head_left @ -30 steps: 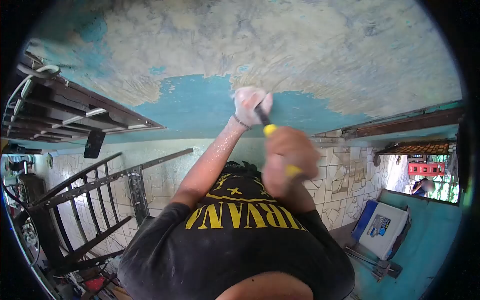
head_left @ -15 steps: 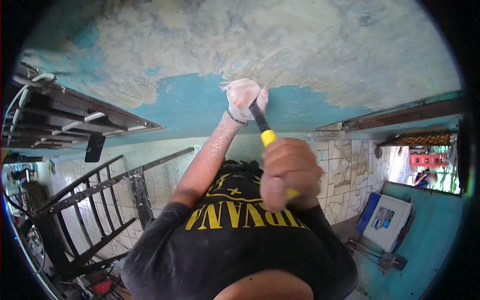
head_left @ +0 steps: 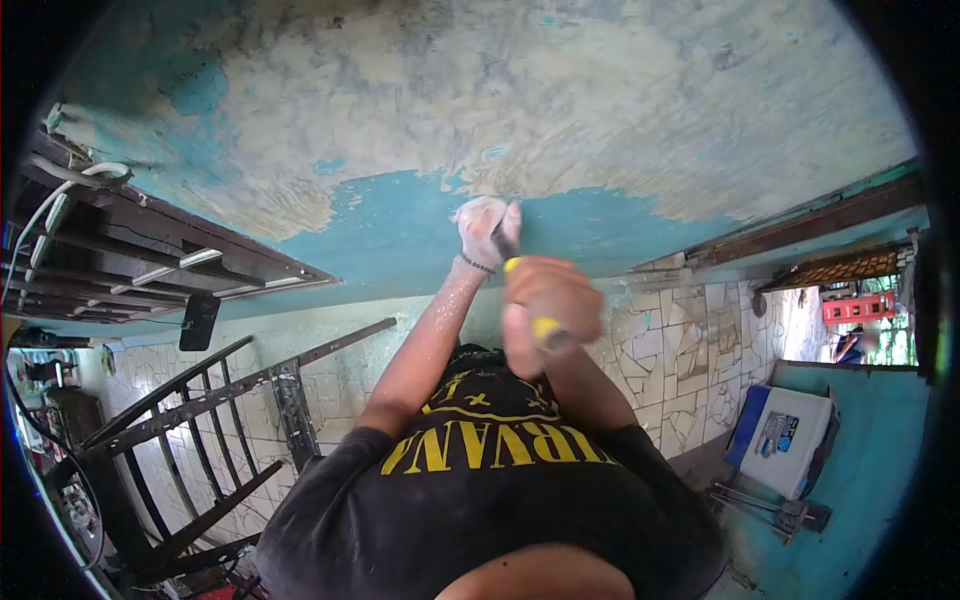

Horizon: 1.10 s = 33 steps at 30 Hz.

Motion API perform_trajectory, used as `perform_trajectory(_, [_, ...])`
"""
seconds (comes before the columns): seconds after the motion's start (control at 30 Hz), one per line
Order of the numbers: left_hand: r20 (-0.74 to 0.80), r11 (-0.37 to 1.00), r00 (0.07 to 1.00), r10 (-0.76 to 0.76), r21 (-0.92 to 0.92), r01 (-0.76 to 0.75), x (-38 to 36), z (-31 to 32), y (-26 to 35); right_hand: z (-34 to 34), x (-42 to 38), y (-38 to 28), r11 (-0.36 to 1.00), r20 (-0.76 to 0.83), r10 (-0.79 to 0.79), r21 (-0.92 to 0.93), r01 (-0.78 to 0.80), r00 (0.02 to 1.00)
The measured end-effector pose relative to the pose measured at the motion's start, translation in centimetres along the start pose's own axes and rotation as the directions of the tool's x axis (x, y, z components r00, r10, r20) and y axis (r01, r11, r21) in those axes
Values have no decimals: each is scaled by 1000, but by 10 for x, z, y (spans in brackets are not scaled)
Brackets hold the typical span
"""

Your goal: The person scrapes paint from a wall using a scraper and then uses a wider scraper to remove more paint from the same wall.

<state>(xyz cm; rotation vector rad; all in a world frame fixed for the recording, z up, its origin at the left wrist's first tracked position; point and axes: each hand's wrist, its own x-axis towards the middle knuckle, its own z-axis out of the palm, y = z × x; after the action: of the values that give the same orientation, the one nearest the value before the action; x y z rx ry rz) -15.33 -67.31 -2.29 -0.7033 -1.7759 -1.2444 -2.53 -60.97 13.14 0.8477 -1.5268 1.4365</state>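
The wall (head_left: 400,215) in front of me shows turquoise paint below a rough, whitish stripped area. My left hand (head_left: 484,226), coated in pale dust and wearing a dark bracelet, is wrapped round the front end of a black and yellow tool (head_left: 507,250) close against the wall, near the border of the paint. My right hand (head_left: 553,308) grips the yellow rear part of this tool, slightly blurred. What the tool's tip looks like is hidden by my left hand.
A dark metal ladder (head_left: 200,400) stands at the left, beneath a window grille (head_left: 110,250) with a phone (head_left: 199,322) hanging by it. At the right are a white and blue box (head_left: 785,440) and metal tools (head_left: 775,510) on a turquoise surface.
Both hands appear lower against the wall's paint edge, and my right hand has moved up and left, closer to my left hand. The whole view has shifted slightly.
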Motion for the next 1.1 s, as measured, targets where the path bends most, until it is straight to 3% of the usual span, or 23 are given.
perform_trajectory(0.03, [-9,999,999,39,34,-39,22,-5,21,-10,13,-12,1000,-13,-26,4,26,1000])
perform_trajectory(0.1, [-84,968,979,184,-157,-195,82,-6,56,-19,45,-42,997,-98,-70,24,73,993])
perform_trajectory(0.2, [-51,937,967,251,-237,-255,116,-9,79,-11,57,-61,991,-205,-124,20,131,971])
perform_trajectory(0.3, [-36,966,968,248,-67,-249,73,-8,48,-5,36,-44,993,-175,-114,1,116,978])
perform_trajectory(0.4, [-77,958,959,273,-68,-278,36,-5,16,1,-4,-20,993,-144,-103,45,111,984])
perform_trajectory(0.47, [11,968,969,248,-37,-248,21,-10,14,-1,-19,-27,998,-146,-59,18,63,987])
perform_trajectory(0.57, [26,947,955,294,-140,-288,59,-10,37,-10,12,-51,994,-170,-57,-102,40,984])
perform_trajectory(0.67, [-123,902,930,347,-229,-367,120,-14,74,-16,44,-73,982,-160,-184,13,189,970])
perform_trajectory(0.7, [-115,907,931,346,-214,-363,120,-14,72,-16,50,-73,964,-154,-237,84,251,959])
perform_trajectory(0.8, [-61,937,946,317,-135,-323,98,-19,53,-3,48,-59,987,-108,-160,-20,159,981])
perform_trajectory(0.87, [-99,959,962,254,-104,-264,51,-15,24,5,25,-39,999,-45,-44,7,44,998])
perform_trajectory(1.0, [-15,985,991,132,-114,-133,19,-20,7,23,5,-22,999,-1,-54,-2,54,999])
perform_trajectory(1.07, [-14,977,986,168,-128,-169,41,-23,22,22,14,-30,993,-27,-101,-63,99,995])
perform_trajectory(1.1, [-11,973,982,186,-135,-186,60,-26,34,19,22,-51,987,-68,-34,-160,23,997])
